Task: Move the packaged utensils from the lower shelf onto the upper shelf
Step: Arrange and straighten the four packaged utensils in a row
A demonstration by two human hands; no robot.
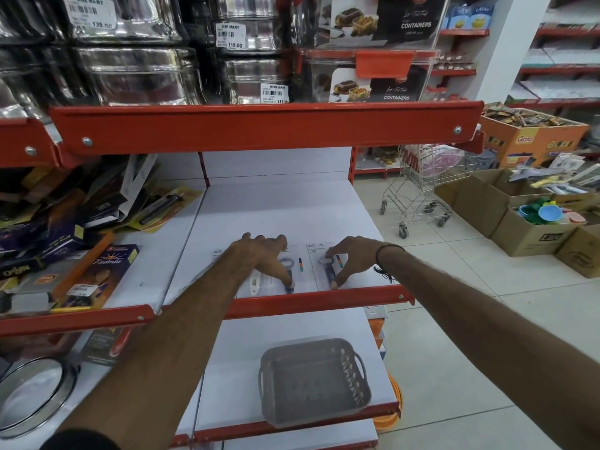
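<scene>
Centre frame, on white upper shelf (285,203) behind its red lip: flat white-carded utensil packs with blue handles (328,271), laid side by side, faces up for display. Left hand (263,254) spread, fingertips pressing one pack flat. Right hand (349,259) half-open, pinching another's edges, squaring it. Below: empty grey plastic basket (313,380).

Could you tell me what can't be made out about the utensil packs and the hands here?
- Left pack, head view: mostly hidden under the left hand.
- Printed text on the right pack: too small.
- Right hand: gripping or only touching, unclear.
- Grey basket: interior blurred.
</scene>
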